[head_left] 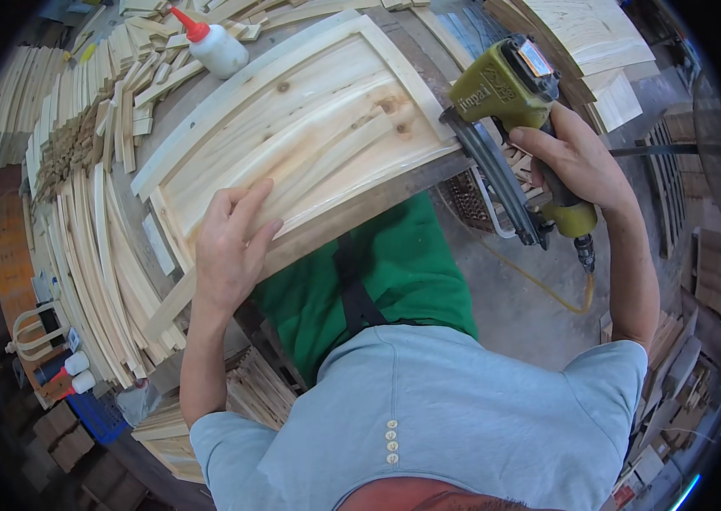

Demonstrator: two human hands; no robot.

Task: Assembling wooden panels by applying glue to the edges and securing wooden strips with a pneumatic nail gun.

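A pale wooden panel (326, 106), with knots and strips framing its far and side edges, lies on the bench in front of me. My left hand (233, 247) is closed around a long thin wooden strip (335, 157), which slants over the panel and shows again below my hand. A shiny, wet-looking line runs along the panel's near edge. At the panel's right end, my right hand (578, 157) grips the handle of an olive-green pneumatic nail gun (497, 98). The gun's long dark magazine points down toward me, and its nose is close to the panel's right corner.
A white glue bottle (220, 53) with a red cap stands beyond the panel. Stacked wooden strips (79, 264) crowd the left, with loose offcuts behind. A yellow air hose (539, 294) hangs from the gun. Wooden boards (586, 38) are stacked at far right, near a crate (471, 204).
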